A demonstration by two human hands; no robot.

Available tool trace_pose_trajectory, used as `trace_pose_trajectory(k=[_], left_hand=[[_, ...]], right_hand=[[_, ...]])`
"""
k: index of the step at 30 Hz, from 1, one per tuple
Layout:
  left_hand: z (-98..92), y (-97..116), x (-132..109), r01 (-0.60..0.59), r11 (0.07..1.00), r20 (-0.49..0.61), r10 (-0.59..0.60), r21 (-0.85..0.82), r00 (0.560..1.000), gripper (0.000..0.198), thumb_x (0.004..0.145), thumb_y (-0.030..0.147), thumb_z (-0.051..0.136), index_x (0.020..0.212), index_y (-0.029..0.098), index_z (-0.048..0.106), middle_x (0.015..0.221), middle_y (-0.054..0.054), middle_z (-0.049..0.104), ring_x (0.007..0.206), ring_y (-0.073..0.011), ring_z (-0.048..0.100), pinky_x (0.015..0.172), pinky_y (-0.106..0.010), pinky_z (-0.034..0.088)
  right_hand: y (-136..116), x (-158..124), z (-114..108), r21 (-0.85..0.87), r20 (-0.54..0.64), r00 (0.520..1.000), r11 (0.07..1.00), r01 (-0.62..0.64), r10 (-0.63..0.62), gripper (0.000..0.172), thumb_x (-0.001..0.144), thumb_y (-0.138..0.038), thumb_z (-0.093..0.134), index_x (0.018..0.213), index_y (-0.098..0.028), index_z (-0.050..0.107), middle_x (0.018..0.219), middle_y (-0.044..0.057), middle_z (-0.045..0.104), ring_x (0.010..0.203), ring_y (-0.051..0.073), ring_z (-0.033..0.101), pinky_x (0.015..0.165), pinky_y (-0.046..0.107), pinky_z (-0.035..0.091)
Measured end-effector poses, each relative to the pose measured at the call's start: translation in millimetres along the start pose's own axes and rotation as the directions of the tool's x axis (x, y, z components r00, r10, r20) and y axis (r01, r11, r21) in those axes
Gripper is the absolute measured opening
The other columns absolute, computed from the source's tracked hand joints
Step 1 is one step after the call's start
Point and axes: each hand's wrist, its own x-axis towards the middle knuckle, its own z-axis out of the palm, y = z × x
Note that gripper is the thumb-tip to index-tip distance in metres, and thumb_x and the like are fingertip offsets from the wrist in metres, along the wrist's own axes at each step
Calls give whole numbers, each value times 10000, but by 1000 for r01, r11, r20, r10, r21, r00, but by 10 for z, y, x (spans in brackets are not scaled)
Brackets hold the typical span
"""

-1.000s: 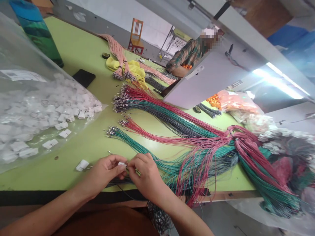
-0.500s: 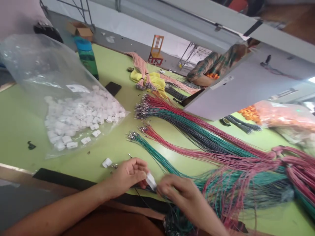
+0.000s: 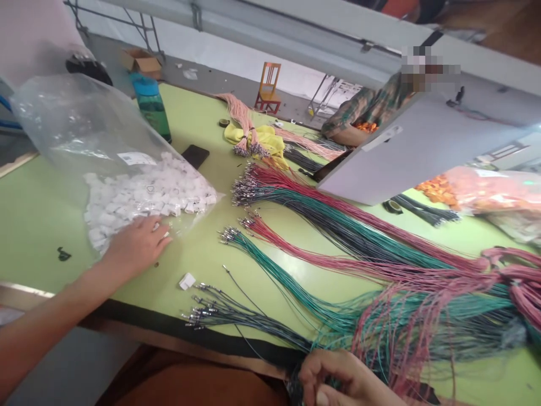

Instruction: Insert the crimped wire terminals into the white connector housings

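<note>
My left hand [image 3: 137, 241] lies over the white plastic connector housings [image 3: 127, 197] at the mouth of a clear plastic bag [image 3: 97, 135]. Its fingers are stretched out, with the thumb apart, and one housing shows by the fingertips. At the bottom edge, my right hand [image 3: 338, 375] has its fingers curled in; whatever may be in them is hidden. Dark wires with metal terminals [image 3: 236, 316] run from the table's front edge towards it. A single white housing [image 3: 186, 281] sits beside their tips. Green wires [image 3: 266, 265] and red wires [image 3: 291, 248] fan out beyond.
Thicker bundles of red, green and black wires [image 3: 329, 217] stretch across the table. A bottle [image 3: 153, 110], a phone [image 3: 195, 156] and a yellow cloth [image 3: 264, 140] stand or lie farther back. A grey panel [image 3: 406, 152] partly hides another person's sleeve [image 3: 359, 113].
My left hand has moved left, from the front edge to the bag's housings. My right hand has dropped down and right; the white housing between the hands is no longer visible. The dark wires are uncovered.
</note>
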Motion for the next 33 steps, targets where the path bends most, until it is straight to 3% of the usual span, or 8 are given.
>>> trace_pose_trajectory(k=[6,12,18,21,23,26,30,33], left_hand=[[-82,92,-278,103,994,32,-103,-19,994,276,902,357,448,915,155,636,866,-112,630,814,-276,585,619,-305,368],[-38,11,-313,117,991,71,-112,-59,991,358,928,429,305,965,187,567,944,-91,595,945,-302,560,735,-346,409],[-143,191,-245,262,910,201,-205,-320,958,360,866,443,387,1040,192,578,1100,-107,608,901,-301,590,628,-326,381],[-333,358,-140,449,608,210,-424,-654,881,224,829,416,487,958,264,588,912,0,618,754,-214,571,612,-290,408],[-475,468,-73,549,121,445,-455,-827,771,134,844,365,500,885,273,587,728,39,560,527,-120,459,446,-218,361],[-610,645,-36,580,-528,738,-142,-621,660,180,879,240,419,822,204,585,642,14,510,421,-75,372,281,-129,241],[-557,924,-161,656,-672,817,131,-344,562,144,866,202,492,817,135,610,642,-25,543,484,-99,491,253,-106,294],[-465,1145,-328,697,-669,779,282,-258,560,176,840,311,596,868,138,613,585,14,533,406,-56,418,261,-91,261]], right_hand=[[-175,104,70,-58,-37,997,996,67,-69,356,838,-528,578,824,-178,646,701,50,653,607,139,569,565,231,464],[-275,155,116,-177,-8,996,981,84,-87,227,869,-366,561,890,-159,652,747,48,666,643,137,588,594,233,461],[-246,382,262,-511,-312,891,849,136,-331,150,897,-174,477,836,-170,614,711,17,619,628,119,540,587,227,413],[-175,590,367,-780,-306,799,618,102,-518,166,883,-131,474,775,-172,593,720,38,580,688,158,522,645,275,406],[-121,698,416,-885,-261,781,464,42,-567,194,867,-105,470,711,-177,560,708,41,551,677,171,491,650,301,390],[-60,750,422,-920,-232,772,390,23,-592,202,857,-89,463,690,-180,531,702,37,537,662,171,470,638,306,373],[-60,640,335,-844,-347,697,533,59,-627,200,868,-63,414,754,-177,532,732,36,564,696,163,501,662,292,397],[-90,557,323,-788,-363,702,604,119,-613,108,880,-118,468,837,-177,548,805,47,597,774,176,539,718,307,431]])
